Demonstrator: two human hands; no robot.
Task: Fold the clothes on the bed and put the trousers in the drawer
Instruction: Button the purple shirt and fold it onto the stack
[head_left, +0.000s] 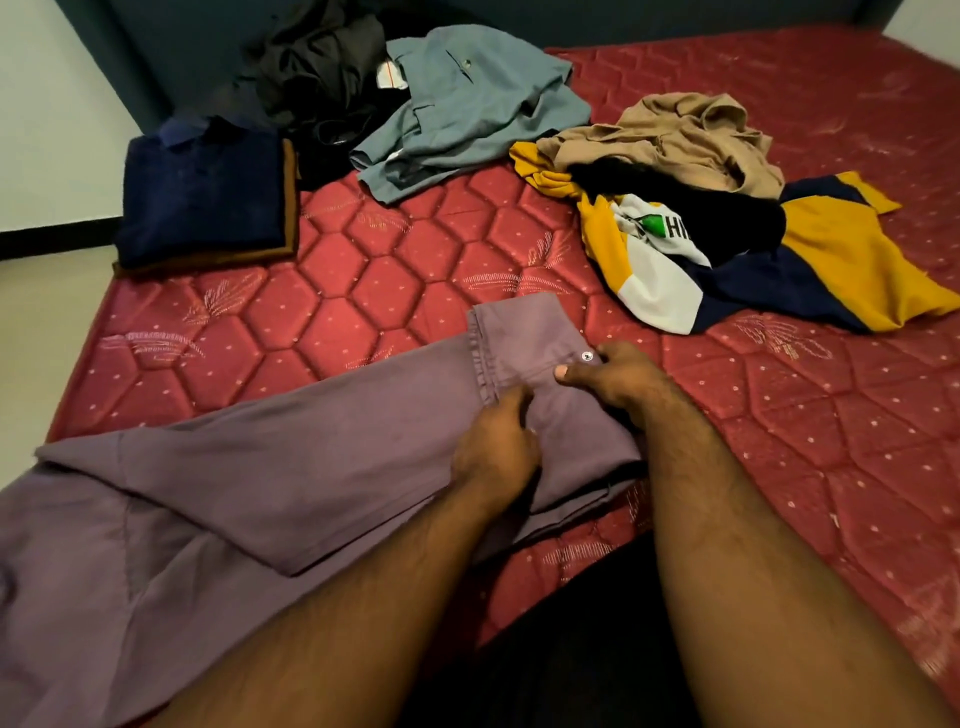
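- Lying across the near-left part of the red quilted mattress (395, 249), the purple trousers (270, 467) spread from the near left corner toward the middle, with the waistband end folded over near the centre of the near edge.
- The left hand (493, 447) rests on the trousers just below the waistband seam, fingers curled down into the cloth; a small ridge of fabric seems pinched under them, though the fingertips are hidden.
- The right hand (618, 379) sits just beside it at the waistband, thumb pressed flat on top and fingers curled round the cloth edge, next to a small white button (587, 356).
- Both bare forearms reach in from the near edge, and the two hands are close together without touching.
- Toward the far left edge sits a folded stack: a navy garment (202, 192) on top of a brown one (288, 228).
- At the far edge, a heap of black clothes (317, 67) lies touching a crumpled grey-blue shirt (467, 104).
- Toward the right side, a beige garment (680, 135) lies bunched on top of a yellow, navy and white jersey (810, 260), with a black piece between them.
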